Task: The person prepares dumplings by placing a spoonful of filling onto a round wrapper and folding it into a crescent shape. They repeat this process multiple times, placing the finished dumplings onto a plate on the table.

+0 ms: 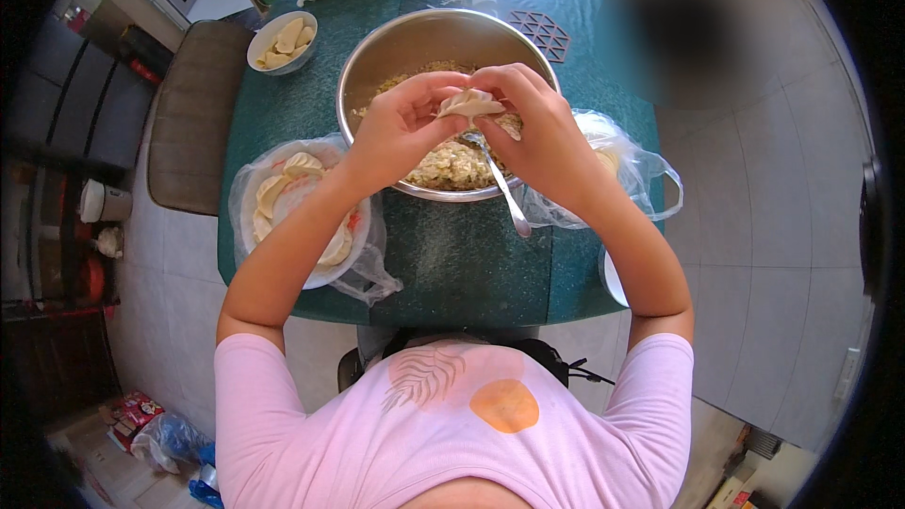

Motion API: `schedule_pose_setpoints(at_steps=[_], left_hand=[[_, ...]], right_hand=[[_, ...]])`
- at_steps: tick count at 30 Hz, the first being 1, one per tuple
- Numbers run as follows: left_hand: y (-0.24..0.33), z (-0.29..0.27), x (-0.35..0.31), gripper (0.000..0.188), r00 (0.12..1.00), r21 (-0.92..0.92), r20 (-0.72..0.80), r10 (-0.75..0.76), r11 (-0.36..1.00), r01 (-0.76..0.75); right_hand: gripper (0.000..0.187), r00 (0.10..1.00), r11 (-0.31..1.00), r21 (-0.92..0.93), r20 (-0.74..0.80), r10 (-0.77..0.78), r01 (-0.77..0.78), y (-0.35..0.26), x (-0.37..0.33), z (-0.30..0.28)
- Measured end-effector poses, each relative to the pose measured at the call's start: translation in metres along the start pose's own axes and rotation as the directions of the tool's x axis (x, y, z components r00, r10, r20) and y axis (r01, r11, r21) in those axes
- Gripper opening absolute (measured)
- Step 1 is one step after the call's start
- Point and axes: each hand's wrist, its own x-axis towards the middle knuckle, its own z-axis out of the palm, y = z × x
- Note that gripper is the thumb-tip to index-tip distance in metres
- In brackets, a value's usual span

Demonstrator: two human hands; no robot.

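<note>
Both hands meet above the large steel bowl [375, 55], the left hand [407, 113] and the right hand [530, 111] holding one pale dumpling [470, 104] between them, over the middle of the bowl. The grip is narrow: thumbs on the near side, curled fingers on the far side, the dough pinched at its two ends, its pleated edge uppermost. Below them, inside the bowl, lies a crumbly yellowish filling [448, 170]; a metal spoon [509, 193] stands in it, its handle leaning out over the bowl's near rim. Left of the bowl and nearer the person, a plate [247, 203] wrapped in a clear plastic bag [372, 278] bears several shaped dumplings [271, 196] set along its edge. Beyond that, to the bowl's far left, a small white bowl [299, 63] holds more pale pieces [285, 41]. Just past the bowl's far right rim lies a dark lattice trivet [540, 36]; to the bowl's right, partly behind the right forearm, sits another clear bag [650, 179]. All this rests on a green-covered table [452, 269].
</note>
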Motion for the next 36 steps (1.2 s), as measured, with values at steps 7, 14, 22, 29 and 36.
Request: schedule_pose_setpoints(at_steps=[7,14,22,29,36], left_hand=[[0.003,0.002,-0.007,0.035,0.980,0.184,-0.068,0.187,0.968,-0.172],[-0.001,0.006,-0.007,0.036,0.975,0.162,-0.051,0.216,0.965,-0.206],[-0.006,0.006,-0.003,0.032,0.971,0.063,-0.138,0.196,0.980,-0.189],[-0.004,0.006,-0.003,0.033,0.954,0.247,-0.154,0.258,0.945,-0.215],[0.002,0.006,-0.002,0.033,0.947,0.404,-0.155,0.281,0.893,-0.199]], right_hand=[[0.027,0.973,0.972,-0.138,-0.103,-0.207,0.192,-0.004,-0.009,-0.009],[0.025,0.938,0.901,-0.297,-0.042,-0.343,0.316,-0.002,-0.007,-0.010],[0.027,0.969,0.878,-0.431,-0.028,-0.245,0.210,-0.010,-0.006,-0.017],[0.016,0.936,0.641,-0.684,0.228,-0.267,0.350,-0.004,0.004,-0.021],[0.014,0.858,0.521,-0.682,0.386,-0.339,0.513,0.004,0.012,-0.021]])
